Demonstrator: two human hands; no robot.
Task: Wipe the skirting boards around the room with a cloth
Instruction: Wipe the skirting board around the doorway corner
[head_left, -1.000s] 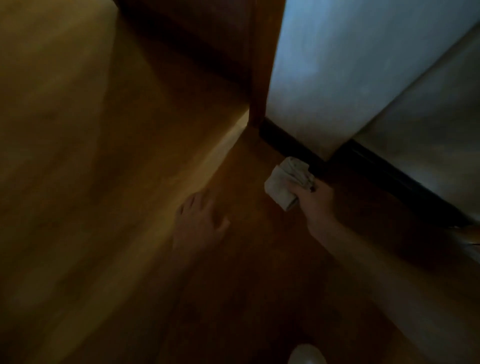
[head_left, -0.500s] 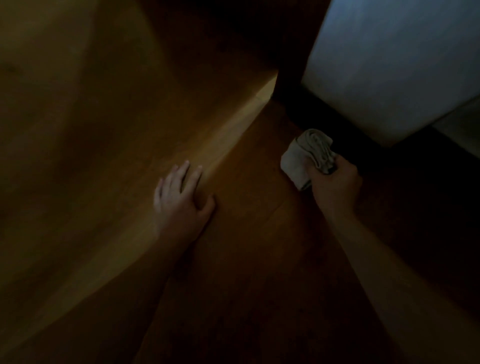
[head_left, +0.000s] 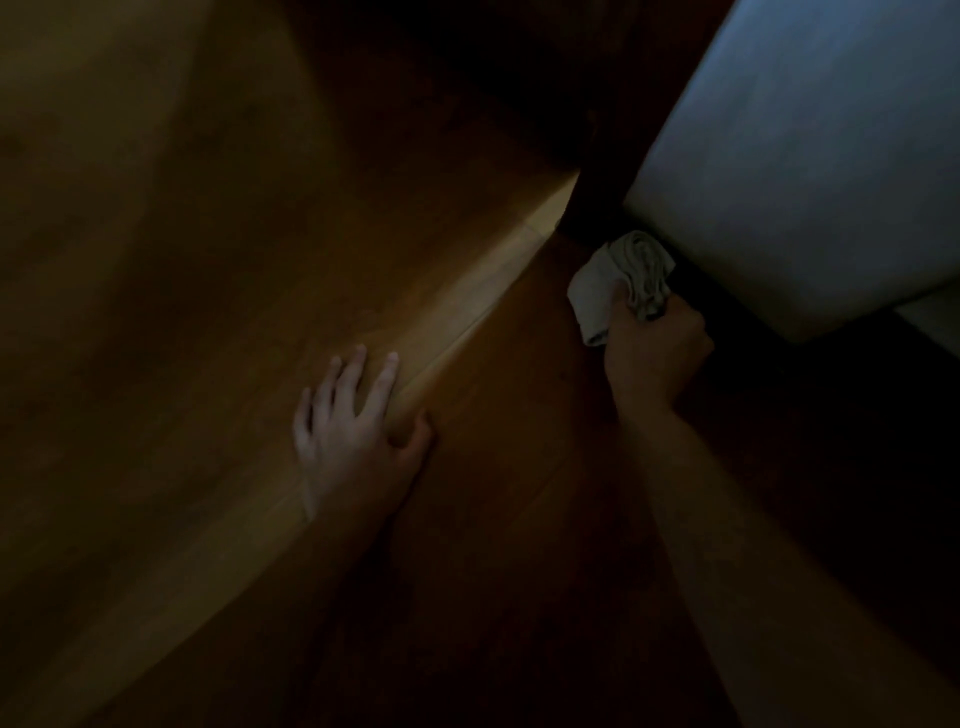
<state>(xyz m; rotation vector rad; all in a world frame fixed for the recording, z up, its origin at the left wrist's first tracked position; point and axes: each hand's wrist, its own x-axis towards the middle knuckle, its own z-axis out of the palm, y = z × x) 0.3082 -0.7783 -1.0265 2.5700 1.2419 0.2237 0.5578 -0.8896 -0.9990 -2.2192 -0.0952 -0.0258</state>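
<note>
A crumpled pale cloth (head_left: 608, 283) is bunched in my right hand (head_left: 654, 358), which is closed around it. The cloth presses against a dark skirting board (head_left: 727, 304) at the foot of a white wall (head_left: 810, 171), close to the inner corner. My left hand (head_left: 358, 431) lies flat with fingers spread on a light wooden panel (head_left: 208, 291) to the left, right where a pale skirting strip (head_left: 467, 291) meets the floor. The scene is very dim.
Brown wooden floor (head_left: 519, 519) fills the lower middle. A dark wooden post or door frame (head_left: 597, 171) stands in the corner between the panel and the white wall. A second pale wall section (head_left: 935, 322) shows at the right edge.
My right hand has carried the cloth up and right until it touches the dark skirting board. My left hand has settled flat against the wooden panel. The view has shifted closer to the corner.
</note>
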